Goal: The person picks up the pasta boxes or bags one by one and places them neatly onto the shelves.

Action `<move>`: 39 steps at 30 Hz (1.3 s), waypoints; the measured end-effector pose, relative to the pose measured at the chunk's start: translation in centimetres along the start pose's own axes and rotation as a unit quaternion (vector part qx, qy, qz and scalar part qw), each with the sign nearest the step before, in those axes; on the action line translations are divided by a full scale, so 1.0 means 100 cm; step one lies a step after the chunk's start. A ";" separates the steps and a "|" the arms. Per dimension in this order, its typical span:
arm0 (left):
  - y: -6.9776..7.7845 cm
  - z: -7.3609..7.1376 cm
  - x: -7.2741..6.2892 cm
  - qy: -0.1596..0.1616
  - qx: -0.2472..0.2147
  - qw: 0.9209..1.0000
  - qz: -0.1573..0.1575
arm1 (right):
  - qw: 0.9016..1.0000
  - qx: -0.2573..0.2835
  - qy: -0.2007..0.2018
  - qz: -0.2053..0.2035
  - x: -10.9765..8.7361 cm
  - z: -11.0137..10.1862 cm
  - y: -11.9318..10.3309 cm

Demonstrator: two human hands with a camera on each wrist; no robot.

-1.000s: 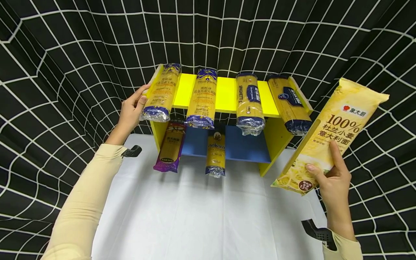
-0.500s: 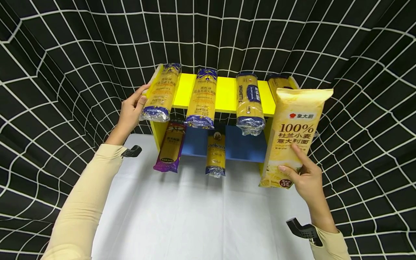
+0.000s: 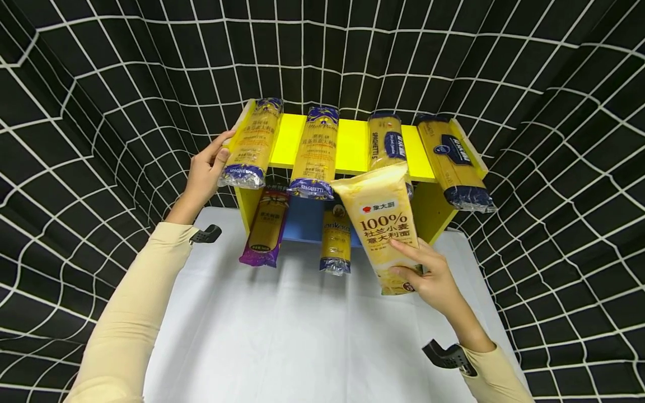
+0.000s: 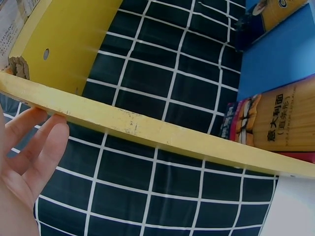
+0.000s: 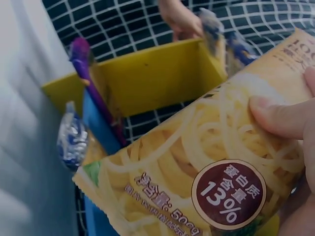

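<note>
My right hand (image 3: 430, 277) grips a pale yellow pasta packet (image 3: 385, 224) by its lower right part, tilted in front of the shelf's right half. In the right wrist view, the thumb presses on the printed front of the packet (image 5: 206, 147). My left hand (image 3: 204, 168) touches the outer left side of the yellow and blue shelf (image 3: 351, 146), beside the leftmost spaghetti packet (image 3: 255, 143). The left wrist view has its fingertips (image 4: 58, 130) against the side panel's outside (image 4: 133, 120). The held packet hides part of the blue lower board and the lower end of a spaghetti packet (image 3: 387, 137).
Another blue-ended spaghetti packet (image 3: 314, 151) and a dark-labelled one (image 3: 453, 162) lie on the top board. Below, a purple packet (image 3: 264, 226) and a small gold packet (image 3: 335, 238) rest on the blue board (image 3: 304, 221). White cloth (image 3: 302, 336) covers the table; black gridded curtain surrounds it.
My right hand has carried the yellow pasta packet leftward from the right of the shelf to in front of it, and the packet now tilts the other way. My left hand stays put.
</note>
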State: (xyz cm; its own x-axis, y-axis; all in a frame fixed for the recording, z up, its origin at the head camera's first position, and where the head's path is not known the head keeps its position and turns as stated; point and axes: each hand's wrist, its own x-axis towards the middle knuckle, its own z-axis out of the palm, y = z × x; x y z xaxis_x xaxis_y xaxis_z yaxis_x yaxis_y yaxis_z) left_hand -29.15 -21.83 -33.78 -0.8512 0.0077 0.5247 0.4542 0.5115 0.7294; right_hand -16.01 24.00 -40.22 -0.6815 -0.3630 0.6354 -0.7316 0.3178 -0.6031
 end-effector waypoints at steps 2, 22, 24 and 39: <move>0.000 0.000 0.000 0.000 0.000 1.000 -0.001 | 1.000 -0.010 -0.013 -0.005 0.000 0.006 0.002; -0.021 0.005 0.006 0.006 0.006 1.000 -0.007 | 0.981 -0.114 -0.156 -0.003 -0.012 0.052 0.030; -0.010 0.003 0.003 0.004 0.002 1.000 -0.006 | 0.980 -0.116 -0.163 0.001 -0.013 0.055 0.034; -0.002 0.002 0.001 0.005 0.002 1.000 0.001 | 0.968 -0.018 -0.209 0.139 -0.019 0.064 0.053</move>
State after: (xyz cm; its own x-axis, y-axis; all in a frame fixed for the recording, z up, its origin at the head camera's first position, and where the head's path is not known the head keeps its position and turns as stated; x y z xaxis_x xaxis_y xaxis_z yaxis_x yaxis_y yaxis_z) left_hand -29.40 -21.73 -33.94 -0.8474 0.0008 0.5310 0.4556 0.5145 0.7264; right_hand -18.46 20.76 -47.74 -0.7917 -0.5787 0.1956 -0.5257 0.4823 -0.7008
